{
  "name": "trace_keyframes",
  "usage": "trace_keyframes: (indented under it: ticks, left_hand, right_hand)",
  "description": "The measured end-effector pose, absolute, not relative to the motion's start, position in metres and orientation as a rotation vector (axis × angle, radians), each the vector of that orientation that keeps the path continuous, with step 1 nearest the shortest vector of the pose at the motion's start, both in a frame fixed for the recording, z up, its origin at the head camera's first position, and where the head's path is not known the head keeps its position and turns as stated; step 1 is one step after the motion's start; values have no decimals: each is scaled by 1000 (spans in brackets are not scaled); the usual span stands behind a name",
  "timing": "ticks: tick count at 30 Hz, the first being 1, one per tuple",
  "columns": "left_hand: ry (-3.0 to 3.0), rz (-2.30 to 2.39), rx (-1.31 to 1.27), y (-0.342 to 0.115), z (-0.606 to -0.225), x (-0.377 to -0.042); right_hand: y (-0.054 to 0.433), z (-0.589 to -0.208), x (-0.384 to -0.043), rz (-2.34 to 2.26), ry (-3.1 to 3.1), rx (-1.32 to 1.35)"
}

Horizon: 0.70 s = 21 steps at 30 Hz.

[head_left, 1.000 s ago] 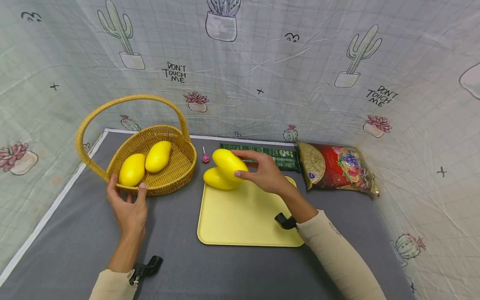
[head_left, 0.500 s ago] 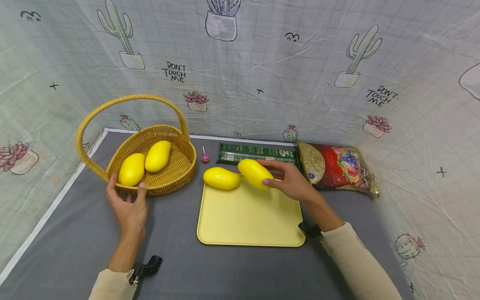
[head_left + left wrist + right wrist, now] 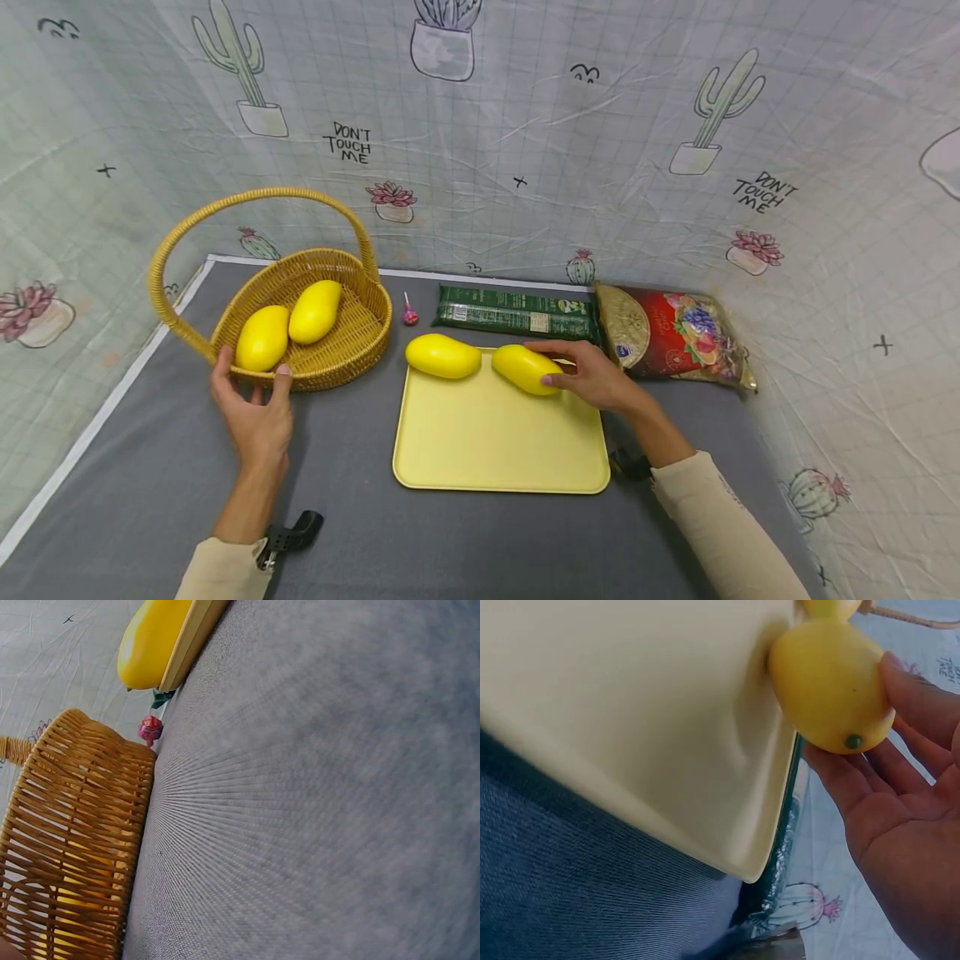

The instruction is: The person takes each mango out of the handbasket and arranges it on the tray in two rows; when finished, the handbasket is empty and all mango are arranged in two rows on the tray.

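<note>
My right hand grips a yellow mango at the back right part of the pale yellow tray. In the right wrist view the thumb and fingers curl round the stem end of this mango. A second mango lies at the tray's back left corner. Over on the left, my left hand holds the front rim of a wicker basket, thumb over the edge. Two more mangoes, one near the rim and one behind it, rest inside. The left wrist view shows the basket's woven side.
A lollipop lies between basket and tray. Behind the tray is a long green packet, with a red and gold bag to its right. A cactus-print cloth hangs behind the grey table.
My right hand has carried its mango rightward, away from the other one, and lowered it to the tray. The left hand stays at the basket rim.
</note>
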<state>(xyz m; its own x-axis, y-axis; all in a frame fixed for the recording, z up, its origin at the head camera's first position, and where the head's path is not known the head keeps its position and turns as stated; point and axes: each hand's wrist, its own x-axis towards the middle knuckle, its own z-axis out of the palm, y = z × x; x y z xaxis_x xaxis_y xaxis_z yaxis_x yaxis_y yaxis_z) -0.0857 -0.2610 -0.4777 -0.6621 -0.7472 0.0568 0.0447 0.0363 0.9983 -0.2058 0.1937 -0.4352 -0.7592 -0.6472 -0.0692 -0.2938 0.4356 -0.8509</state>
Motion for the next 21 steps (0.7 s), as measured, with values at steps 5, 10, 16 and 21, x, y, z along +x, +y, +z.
trace_keyframes:
  ticks: [5,10,16,21]
  left_hand:
    - [-1712,-1697,701,-261,-477,-85]
    - [-1716,-1696,699,-261,-477,-85]
    - [-1730,-1702,698,-261,-477,-85]
    - [-1736,-1699,701,-261,-477,-84]
  right_hand:
    - [194,-435,-209,-1184,2394,-832]
    - [190,-431,-211,-1152,2483,-808]
    - [185,-433,-211,-1156,2596,-746]
    - [182,-434,-210,-1157,2665,-703]
